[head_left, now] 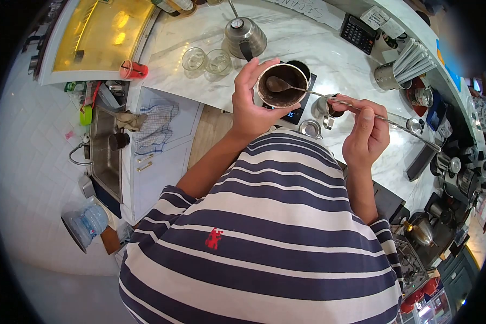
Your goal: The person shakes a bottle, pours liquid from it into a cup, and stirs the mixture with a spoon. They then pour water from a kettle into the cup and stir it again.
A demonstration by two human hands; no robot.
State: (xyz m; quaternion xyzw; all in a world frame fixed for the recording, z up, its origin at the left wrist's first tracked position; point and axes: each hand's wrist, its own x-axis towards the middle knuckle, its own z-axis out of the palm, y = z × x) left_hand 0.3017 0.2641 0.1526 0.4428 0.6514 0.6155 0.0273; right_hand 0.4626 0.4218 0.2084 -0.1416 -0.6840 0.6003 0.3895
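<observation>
My left hand is wrapped around a white-rimmed cup, tilted so its brown-coated inside faces me. My right hand grips a long bar spoon with a twisted stem, and the spoon's bowl rests inside the cup. Beneath the cup, a black digital scale shows partly, with lit blue digits. A dark round vessel peeks out behind the cup. Close to my right hand stand a small metal pitcher and a round metal strainer.
A gooseneck kettle stands at the back of the marble counter, with two clear glasses beside it. Toward the right are a calculator and a metal canister of wrapped straws. A sink lies to the left.
</observation>
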